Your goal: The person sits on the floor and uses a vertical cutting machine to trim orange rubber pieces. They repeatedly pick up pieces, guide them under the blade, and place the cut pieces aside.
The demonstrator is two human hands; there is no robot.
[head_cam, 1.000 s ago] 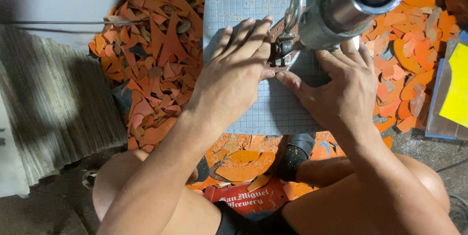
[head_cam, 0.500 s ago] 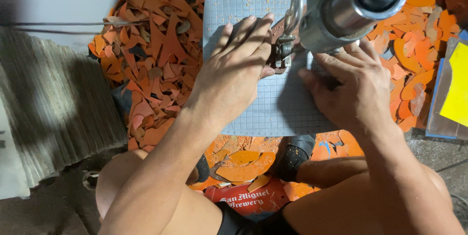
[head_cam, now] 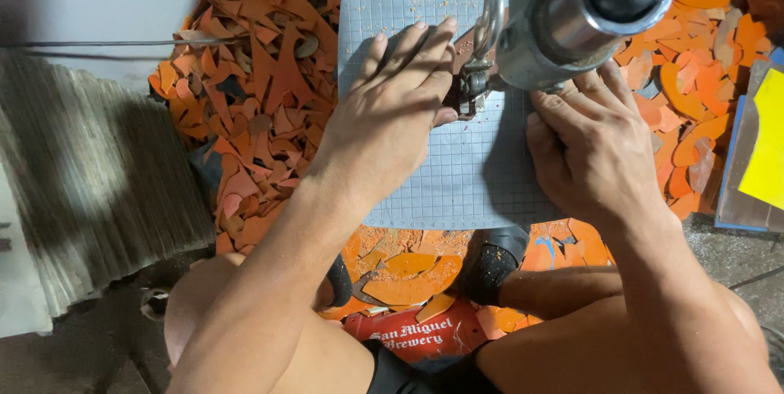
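Both hands are laid flat on the grey gridded cutting mat [head_cam: 457,173]. The left hand [head_cam: 392,120] is spread wide, fingertips just beside the metal machine head [head_cam: 563,22]. The right hand [head_cam: 592,149] is pressed down, fingers loosely together. Orange scraps [head_cam: 261,108] are heaped all around on the floor.

Grey gridded table [head_cam: 457,190]: matt, plastic-looking, fine raised squares, orange dust along far edge. Machine cylinder [head_cam: 588,22]: polished metal, glossy, with dull black end cap. Curved arm [head_cam: 492,2]: bright smooth metal. Orange offcuts [head_cam: 261,108] heaped beside table's left edge: flat, matt, leather-like or rubbery, some brown faces. Yellow sheet [head_cam: 768,149] past right edge: smooth, slightly shiny. Ribbed grey stack [head_cam: 90,190] far left: dull, rough, cardboard-like. Red crate [head_cam: 408,333] below near edge: scuffed plastic.
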